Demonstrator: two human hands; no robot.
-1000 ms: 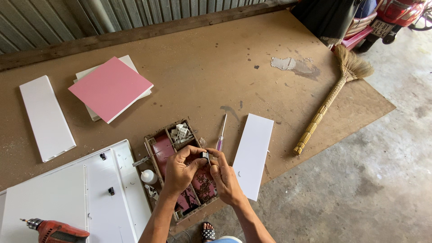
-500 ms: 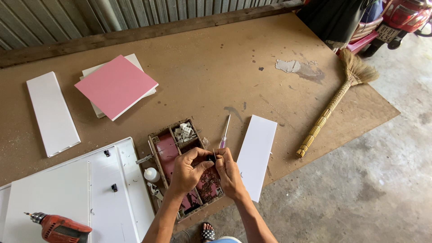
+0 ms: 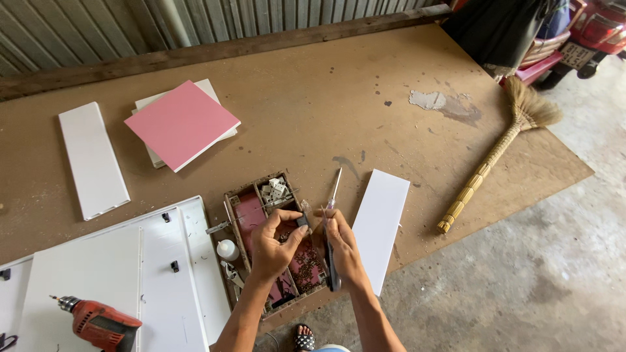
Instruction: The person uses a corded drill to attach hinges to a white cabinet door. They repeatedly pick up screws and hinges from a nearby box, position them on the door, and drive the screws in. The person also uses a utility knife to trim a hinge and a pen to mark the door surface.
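My left hand [image 3: 274, 244] and my right hand [image 3: 342, 244] are raised close together over a wooden compartment tray [image 3: 229, 199] of screws and small fittings. My left fingers pinch a small dark part [image 3: 304, 218]. My right hand grips a long dark tool [image 3: 330, 267] that points down past my palm. A screwdriver [image 3: 334, 189] lies on the brown board just beyond my hands. A narrow white panel [image 3: 379, 225] lies right of my right hand.
Large white panels with dark clips [image 3: 156, 261] and a red drill [image 3: 101, 322] lie at the lower left. A pink square board [image 3: 181, 124] on pale boards and another white strip [image 3: 92, 160] lie further back. A broom [image 3: 495, 156] rests at right, corrugated wall behind.
The view has shifted slightly. My hands have stayed over the tray, and my right hand has opened away from the left a little.
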